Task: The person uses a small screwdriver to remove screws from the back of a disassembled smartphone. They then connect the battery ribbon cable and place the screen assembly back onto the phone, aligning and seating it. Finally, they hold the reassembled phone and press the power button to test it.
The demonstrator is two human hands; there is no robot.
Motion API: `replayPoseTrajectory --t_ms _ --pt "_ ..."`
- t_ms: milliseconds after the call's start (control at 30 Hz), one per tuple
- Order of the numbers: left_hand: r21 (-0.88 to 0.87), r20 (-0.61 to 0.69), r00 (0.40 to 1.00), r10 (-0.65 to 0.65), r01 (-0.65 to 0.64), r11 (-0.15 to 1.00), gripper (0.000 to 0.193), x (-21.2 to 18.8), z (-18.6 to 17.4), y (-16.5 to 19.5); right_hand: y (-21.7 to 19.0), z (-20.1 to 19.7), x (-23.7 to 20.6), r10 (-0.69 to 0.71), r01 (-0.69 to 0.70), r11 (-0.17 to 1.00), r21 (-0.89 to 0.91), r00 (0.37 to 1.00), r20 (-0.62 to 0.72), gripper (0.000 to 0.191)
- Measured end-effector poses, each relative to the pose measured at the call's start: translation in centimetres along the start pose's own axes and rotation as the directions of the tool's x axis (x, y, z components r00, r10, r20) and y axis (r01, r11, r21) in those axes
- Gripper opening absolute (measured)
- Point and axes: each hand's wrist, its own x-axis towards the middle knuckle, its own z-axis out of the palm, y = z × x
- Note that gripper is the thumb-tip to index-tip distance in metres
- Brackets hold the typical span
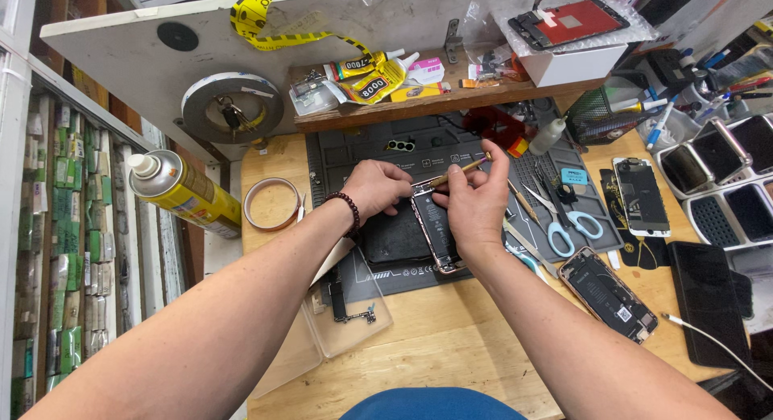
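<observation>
An opened phone (436,233) with a rose-gold frame lies on a dark grey work mat (451,150), its battery and inner parts exposed. My left hand (376,186), with a dark bead bracelet at the wrist, pinches the phone's top left edge. My right hand (477,201) grips a thin brass-coloured tool (460,172), whose tip points left toward the phone's top end. A black screen panel (396,236) lies flat on the mat just left of the phone, under my left wrist.
Blue-handled scissors (564,220) and tweezers lie right of the phone. A second opened phone (609,293) sits on the wooden bench at right, with another phone (641,196) behind it. A yellow spray can (183,192) and a tape roll (271,204) stand left. A clear lid (348,314) holds a circuit board.
</observation>
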Motion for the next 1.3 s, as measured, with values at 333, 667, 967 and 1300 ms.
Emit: replayPoseTrajectory --t_ms 333,667,967,1300 --pt "-0.115 0.074 0.991 0.114 -0.105 0.988 0.022 -0.78 -0.60 -0.78 -0.79 0.63 0.44 -0.005 0.006 0.999 0.049 1.000 -0.022 0.059" --pt "-0.090 0.061 0.993 0.099 -0.094 0.992 0.019 -0.64 -0.48 -0.85 -0.70 0.60 0.12 0.053 -0.052 0.997 0.054 0.998 -0.020 0.057" --pt "-0.082 0.064 0.993 0.101 -0.096 0.992 0.014 -0.84 -0.49 -0.62 -0.52 0.51 0.12 0.052 -0.052 0.998 0.042 0.999 -0.012 0.056" --pt "-0.078 0.064 0.994 0.090 -0.085 0.993 0.012 -0.69 -0.51 -0.80 -0.77 0.60 0.04 0.053 -0.053 0.998 0.024 0.999 -0.001 0.059"
